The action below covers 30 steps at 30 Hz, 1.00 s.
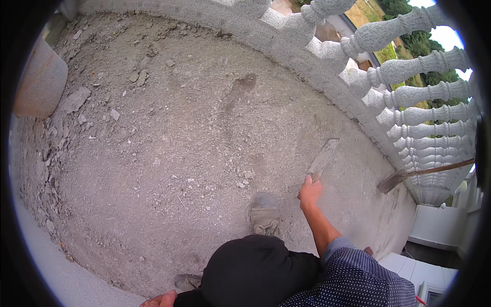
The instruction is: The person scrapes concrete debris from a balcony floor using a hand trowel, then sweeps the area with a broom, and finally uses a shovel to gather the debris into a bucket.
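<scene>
Head cam: right hand (pixel 310 193) has fingers curled round the flat blade (pixel 324 158) at its near end, best spot; probably stiff, lightish. Left hand's (pixel 160 300) fingers? Can't tell.

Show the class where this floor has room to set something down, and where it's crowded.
Barest: the floor between the right hand, holding a blade, and the long-handled tool. Fairly free: the patch between dark stain and railing. Crowded: rubble beside the pot, and chips ahead of the shoe.
</scene>
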{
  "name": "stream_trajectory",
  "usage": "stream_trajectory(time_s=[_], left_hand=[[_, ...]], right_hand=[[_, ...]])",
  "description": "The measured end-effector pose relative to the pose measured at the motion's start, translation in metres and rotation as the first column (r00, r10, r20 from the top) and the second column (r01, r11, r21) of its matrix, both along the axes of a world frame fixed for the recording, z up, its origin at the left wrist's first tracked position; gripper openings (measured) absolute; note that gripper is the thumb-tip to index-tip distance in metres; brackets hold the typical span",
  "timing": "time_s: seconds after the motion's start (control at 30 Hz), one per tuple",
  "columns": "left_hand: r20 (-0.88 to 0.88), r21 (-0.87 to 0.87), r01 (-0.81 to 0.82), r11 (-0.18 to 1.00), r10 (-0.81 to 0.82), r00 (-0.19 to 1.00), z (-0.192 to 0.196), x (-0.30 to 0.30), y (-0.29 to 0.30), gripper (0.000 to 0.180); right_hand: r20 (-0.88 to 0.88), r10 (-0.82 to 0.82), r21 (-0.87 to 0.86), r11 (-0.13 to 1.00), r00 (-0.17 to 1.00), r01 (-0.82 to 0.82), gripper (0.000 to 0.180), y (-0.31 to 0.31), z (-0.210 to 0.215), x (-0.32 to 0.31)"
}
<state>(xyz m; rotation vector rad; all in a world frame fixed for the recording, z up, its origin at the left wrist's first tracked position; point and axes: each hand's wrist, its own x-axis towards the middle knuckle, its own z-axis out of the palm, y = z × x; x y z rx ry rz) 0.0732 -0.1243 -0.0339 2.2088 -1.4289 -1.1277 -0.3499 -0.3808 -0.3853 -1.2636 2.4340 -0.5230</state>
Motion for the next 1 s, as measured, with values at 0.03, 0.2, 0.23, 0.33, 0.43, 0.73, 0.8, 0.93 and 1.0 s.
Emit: stream_trajectory(time_s=[0.03,0.2,0.23,0.33,0.43,0.73,0.8,0.93,1.0], left_hand=[[0.01,0.016,0.003,1.0,-0.003,1.0,0.001,-0.001,-0.002,0.047],[0.027,0.066,-0.024,0.998,0.022,0.999,0.0,0.0,-0.005,0.048],[0.034,0.059,-0.029,0.998,0.027,0.999,-0.001,0.001,-0.005,0.048],[0.007,0.081,-0.012,0.997,0.012,1.0,0.003,-0.006,-0.004,0.047],[0.038,0.051,-0.033,0.998,0.031,0.999,0.008,-0.008,-0.01,0.047],[0.054,0.026,-0.092,0.995,0.09,0.994,0.014,-0.02,0.004,0.05],[0.062,-0.037,-0.107,0.994,0.109,0.992,0.014,-0.019,0.007,0.051],[0.061,-0.131,-0.11,0.985,0.119,0.991,0.015,-0.022,0.019,0.052],[0.098,-0.144,-0.092,0.985,0.107,0.989,0.016,-0.022,0.021,0.052]], right_hand=[[0.022,-0.013,0.032,0.999,1.0,0.013,0.037,0.004,-0.011,0.001],[-0.007,0.514,-0.009,0.858,0.858,-0.514,0.02,0.036,0.014,0.129],[0.062,0.571,0.029,0.819,0.818,-0.574,0.02,0.029,0.021,0.141],[0.422,0.431,0.202,0.813,0.797,-0.547,0.033,0.035,0.025,0.19],[0.445,0.493,0.189,0.764,0.747,-0.617,0.038,0.063,0.036,0.244],[0.82,0.49,0.011,0.503,0.296,-0.864,0.029,0.115,0.044,0.276],[0.806,0.485,0.035,0.535,0.341,-0.844,0.024,0.106,0.046,0.259],[0.86,0.007,0.193,0.922,0.51,-0.337,0.018,0.076,0.073,0.232],[0.883,-0.033,0.165,0.956,0.468,-0.243,0.016,0.089,0.059,0.228]])
